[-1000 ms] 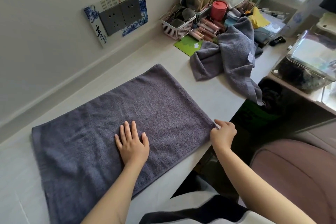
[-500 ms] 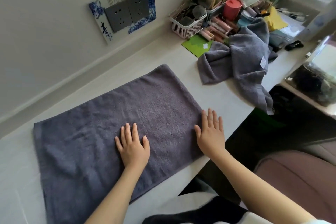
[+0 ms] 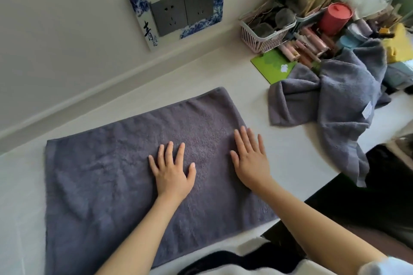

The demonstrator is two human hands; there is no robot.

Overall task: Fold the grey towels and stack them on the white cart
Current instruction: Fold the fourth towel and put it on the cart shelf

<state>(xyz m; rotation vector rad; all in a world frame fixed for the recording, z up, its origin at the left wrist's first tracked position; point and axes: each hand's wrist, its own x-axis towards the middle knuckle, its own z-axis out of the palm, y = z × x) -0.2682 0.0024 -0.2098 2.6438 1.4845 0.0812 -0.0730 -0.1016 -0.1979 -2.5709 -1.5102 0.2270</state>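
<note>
- The left hand (image 3: 171,174) lies palm down, fingers straight and slightly spread, thumb out to the right.
- The right hand (image 3: 251,158) lies flat too (fingers closer together), just beside the left.
- Both forearms are bare.

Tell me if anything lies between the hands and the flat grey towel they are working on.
Nothing does. The left hand and the right hand both rest flat, fingers straight, directly on the spread-out dark grey terry towel. The crumpled grey towel lies apart, further right on the white tabletop.
</note>
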